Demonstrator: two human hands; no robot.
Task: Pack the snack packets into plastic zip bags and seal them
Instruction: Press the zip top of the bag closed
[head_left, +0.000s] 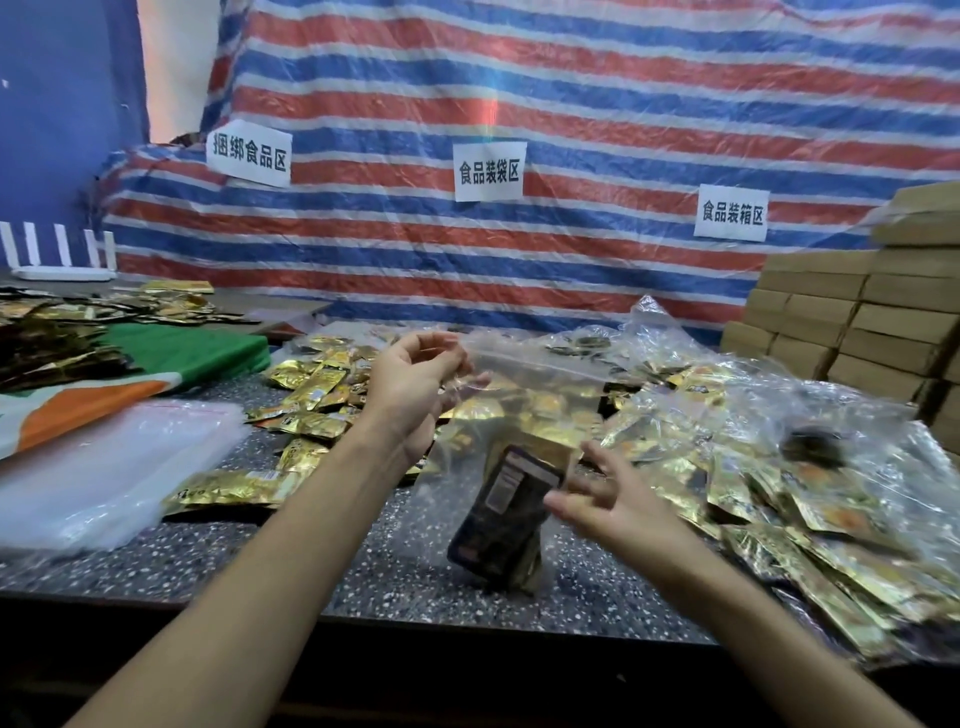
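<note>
I see the left hand (415, 382) pinching the zip bag (524, 387) at its top. The right hand (610, 501), fingers spread, is just beside the snack packets (501, 512) inside.

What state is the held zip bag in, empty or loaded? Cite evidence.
Loaded: snack packets sit inside the clear zip bag, which the left hand pinches at its top. Sealed or not: cannot tell.

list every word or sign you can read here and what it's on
"捆绑食品区": left paper sign on the striped tarp
"食品装袋区": middle paper sign
"食品装箱区": right paper sign
snack packets, loose and in the zip bag: print too blurred to read
</note>
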